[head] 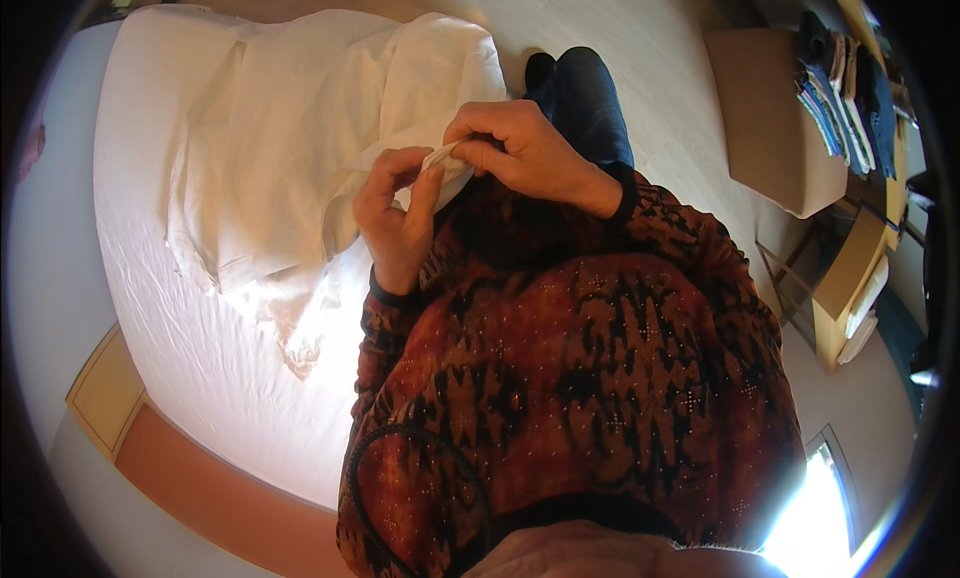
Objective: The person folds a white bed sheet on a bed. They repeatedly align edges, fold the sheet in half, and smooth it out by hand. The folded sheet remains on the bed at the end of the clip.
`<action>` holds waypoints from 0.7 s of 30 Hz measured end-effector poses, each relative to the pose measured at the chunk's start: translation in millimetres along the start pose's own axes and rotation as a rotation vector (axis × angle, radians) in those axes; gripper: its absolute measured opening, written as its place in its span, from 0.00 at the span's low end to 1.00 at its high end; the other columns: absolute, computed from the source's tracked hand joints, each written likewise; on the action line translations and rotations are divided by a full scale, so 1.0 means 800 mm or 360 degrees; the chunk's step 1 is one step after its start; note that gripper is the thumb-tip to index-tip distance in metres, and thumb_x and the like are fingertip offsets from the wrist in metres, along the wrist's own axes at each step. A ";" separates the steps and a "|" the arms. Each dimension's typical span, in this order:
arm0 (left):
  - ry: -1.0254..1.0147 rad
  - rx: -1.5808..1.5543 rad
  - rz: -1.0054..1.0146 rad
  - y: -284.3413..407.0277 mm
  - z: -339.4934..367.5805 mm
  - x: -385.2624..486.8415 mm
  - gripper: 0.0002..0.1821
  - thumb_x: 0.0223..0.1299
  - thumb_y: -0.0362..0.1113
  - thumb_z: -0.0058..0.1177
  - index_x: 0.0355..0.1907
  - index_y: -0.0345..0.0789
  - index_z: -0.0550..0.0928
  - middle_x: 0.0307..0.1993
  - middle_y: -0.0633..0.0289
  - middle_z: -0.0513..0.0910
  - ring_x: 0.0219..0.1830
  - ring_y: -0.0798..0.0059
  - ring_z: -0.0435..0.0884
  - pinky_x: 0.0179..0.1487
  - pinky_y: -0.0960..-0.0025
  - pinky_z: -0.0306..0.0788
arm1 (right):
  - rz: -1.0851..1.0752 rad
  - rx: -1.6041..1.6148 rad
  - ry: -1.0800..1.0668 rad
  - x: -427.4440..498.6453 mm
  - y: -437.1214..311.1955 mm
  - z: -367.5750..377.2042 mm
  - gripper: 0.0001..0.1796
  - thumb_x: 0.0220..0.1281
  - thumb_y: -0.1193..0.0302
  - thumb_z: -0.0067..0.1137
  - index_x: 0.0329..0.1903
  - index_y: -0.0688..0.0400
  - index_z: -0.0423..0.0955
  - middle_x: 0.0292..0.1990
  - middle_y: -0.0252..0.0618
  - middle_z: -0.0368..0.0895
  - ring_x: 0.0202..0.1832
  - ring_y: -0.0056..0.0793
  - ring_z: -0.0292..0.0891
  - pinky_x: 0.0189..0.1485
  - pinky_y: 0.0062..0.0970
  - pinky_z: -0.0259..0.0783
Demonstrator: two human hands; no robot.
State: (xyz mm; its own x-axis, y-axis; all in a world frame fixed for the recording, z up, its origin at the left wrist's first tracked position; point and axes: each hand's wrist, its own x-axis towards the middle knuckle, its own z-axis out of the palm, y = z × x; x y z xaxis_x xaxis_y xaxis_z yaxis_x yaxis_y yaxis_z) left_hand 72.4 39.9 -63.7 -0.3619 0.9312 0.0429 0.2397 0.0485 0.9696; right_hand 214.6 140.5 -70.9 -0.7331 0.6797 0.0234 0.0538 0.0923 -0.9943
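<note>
A white cloth [300, 113], perhaps a duvet cover or sheet, lies rumpled over the bed on the left and reaches up to both hands. My left hand [399, 207] pinches a gathered edge of it between thumb and forefinger. Just to the right of it, my right hand [525, 154] holds the same edge, its thumb on the fabric and its fingers curled over it. The two hands are close together in front of my body. What lies under the right palm is hidden.
The bed's fitted white sheet [195, 353] shows below the cloth, with an orange-brown headboard [217, 488] at its end. On the right stand a brown upholstered seat [772, 113], a stack of folded clothes [844, 98] and a wooden piece of furniture [847, 293].
</note>
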 end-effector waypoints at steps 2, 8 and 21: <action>0.0041 -0.0060 -0.0075 0.001 -0.002 -0.003 0.07 0.53 0.25 0.54 0.36 0.30 0.77 0.30 0.64 0.78 0.32 0.81 0.76 0.38 0.79 0.69 | -0.0011 -0.0007 0.0008 0.000 0.000 0.000 0.06 0.54 0.73 0.53 0.31 0.63 0.73 0.25 0.44 0.75 0.27 0.38 0.72 0.32 0.27 0.66; -0.0050 -0.0368 -0.0291 -0.010 -0.015 -0.007 0.08 0.53 0.24 0.54 0.37 0.30 0.76 0.34 0.66 0.77 0.34 0.83 0.75 0.40 0.80 0.68 | 0.0012 0.0017 -0.0010 -0.001 0.000 0.001 0.06 0.55 0.73 0.53 0.32 0.63 0.73 0.25 0.44 0.76 0.27 0.37 0.73 0.33 0.26 0.67; -0.0225 -0.0371 -0.0367 -0.010 -0.011 0.000 0.08 0.51 0.27 0.58 0.34 0.29 0.76 0.31 0.67 0.77 0.31 0.84 0.74 0.38 0.80 0.68 | -0.0032 0.0015 -0.0099 0.000 0.001 0.000 0.06 0.54 0.73 0.54 0.32 0.63 0.74 0.26 0.42 0.77 0.28 0.34 0.73 0.33 0.25 0.67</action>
State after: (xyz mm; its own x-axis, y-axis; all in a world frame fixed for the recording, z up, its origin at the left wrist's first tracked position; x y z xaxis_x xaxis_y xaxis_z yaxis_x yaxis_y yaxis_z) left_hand 62.5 36.7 -69.2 -0.2507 0.9468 -0.2016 -0.0517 0.1949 0.9795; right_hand 214.8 140.2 -71.6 -0.7749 0.6310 0.0373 0.0323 0.0984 -0.9946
